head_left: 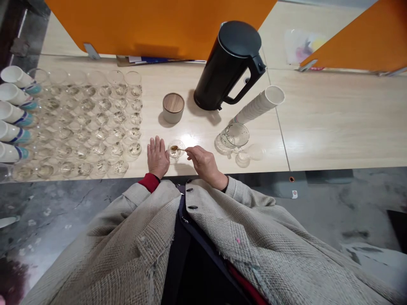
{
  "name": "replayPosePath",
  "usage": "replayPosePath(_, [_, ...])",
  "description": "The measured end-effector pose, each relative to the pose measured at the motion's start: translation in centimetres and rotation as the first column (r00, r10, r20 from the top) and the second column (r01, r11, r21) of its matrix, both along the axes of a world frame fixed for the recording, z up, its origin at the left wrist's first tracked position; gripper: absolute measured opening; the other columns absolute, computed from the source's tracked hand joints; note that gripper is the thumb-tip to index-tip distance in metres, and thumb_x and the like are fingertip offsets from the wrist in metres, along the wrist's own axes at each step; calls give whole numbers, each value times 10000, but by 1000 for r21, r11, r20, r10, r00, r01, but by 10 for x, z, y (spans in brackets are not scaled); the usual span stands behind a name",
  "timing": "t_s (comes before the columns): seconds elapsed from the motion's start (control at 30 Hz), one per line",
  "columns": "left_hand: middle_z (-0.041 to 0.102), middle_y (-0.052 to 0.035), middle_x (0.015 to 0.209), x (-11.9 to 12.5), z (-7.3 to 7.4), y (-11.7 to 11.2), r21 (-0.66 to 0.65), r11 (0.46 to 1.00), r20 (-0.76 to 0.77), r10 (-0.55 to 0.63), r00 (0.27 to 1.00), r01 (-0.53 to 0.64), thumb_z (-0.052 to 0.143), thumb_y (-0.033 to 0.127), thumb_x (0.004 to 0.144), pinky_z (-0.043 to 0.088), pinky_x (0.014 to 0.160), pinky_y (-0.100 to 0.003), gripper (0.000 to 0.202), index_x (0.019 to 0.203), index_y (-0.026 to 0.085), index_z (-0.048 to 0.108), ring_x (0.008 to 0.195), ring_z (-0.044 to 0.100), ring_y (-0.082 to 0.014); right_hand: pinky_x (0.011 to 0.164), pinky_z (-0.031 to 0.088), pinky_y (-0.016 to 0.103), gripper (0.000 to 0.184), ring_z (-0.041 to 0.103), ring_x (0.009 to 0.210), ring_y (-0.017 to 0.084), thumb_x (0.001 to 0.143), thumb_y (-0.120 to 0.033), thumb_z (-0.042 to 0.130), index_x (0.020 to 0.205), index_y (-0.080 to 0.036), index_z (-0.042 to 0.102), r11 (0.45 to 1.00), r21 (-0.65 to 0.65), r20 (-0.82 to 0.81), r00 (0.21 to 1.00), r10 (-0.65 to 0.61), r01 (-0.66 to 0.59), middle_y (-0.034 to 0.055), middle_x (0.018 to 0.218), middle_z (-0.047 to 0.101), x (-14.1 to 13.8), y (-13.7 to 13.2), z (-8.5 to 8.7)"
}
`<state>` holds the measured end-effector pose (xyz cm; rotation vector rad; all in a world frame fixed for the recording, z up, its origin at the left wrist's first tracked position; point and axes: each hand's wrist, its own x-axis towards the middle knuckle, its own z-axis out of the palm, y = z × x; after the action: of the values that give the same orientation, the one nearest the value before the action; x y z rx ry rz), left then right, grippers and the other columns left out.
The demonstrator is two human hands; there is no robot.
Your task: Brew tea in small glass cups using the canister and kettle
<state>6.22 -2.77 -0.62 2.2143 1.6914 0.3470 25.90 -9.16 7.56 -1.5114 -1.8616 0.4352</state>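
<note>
My right hand point(205, 164) pinches the thin handle of a small spoon point(179, 149). The spoon's bowl is inside a small clear glass cup point(176, 155), and dark bits show in the cup. Flat on the table, with fingers stretched out, my left hand point(158, 159) lies just left of that cup; whether its thumb touches the cup I cannot tell. Behind the cup stands a round grey canister point(172, 113) with a wooden lid. To the left, rows of small clear cups point(102, 118) hold dark bits at the bottom.
A black kettle point(222, 63) stands at the back. Right of my hands are a ribbed glass point(235, 137), a leaning stack of paper cups point(259, 103) and a small clear cup point(242, 159). More paper cups point(11, 110) line the far left. Orange partitions point(159, 27) rise behind.
</note>
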Motion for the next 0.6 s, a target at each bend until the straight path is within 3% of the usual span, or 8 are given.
replayPosePath(0.23, [247,-176,1789,-1,1,0,-9,1000,-13,-6,1000,5,434,274,1026,135,1378,-587,658,1650,68,401,1698,91,-344,625,501,256,233,681,667,126,1091,-211,479,1055,-217,709,1000,25,31,999,-16,15,46,920,742,2,-3,12])
replayPosePath(0.37, [242,-170,1791,-1,0,0,-5,1000,1,-12,1000,12,435,281,1025,134,1379,-590,662,1656,84,393,1701,76,-330,620,491,248,220,663,668,124,1081,-209,493,1039,-229,708,999,-37,66,998,18,-16,38,926,749,0,-1,12])
replayPosePath(0.6, [244,-188,1787,0,4,-1,-17,1000,-11,-11,1000,10,415,273,1027,132,1380,-587,660,1647,47,401,1698,92,-349,631,495,253,214,674,660,118,1073,-186,489,1047,-220,699,1000,-25,-9,1000,6,-6,41,952,742,2,-2,14])
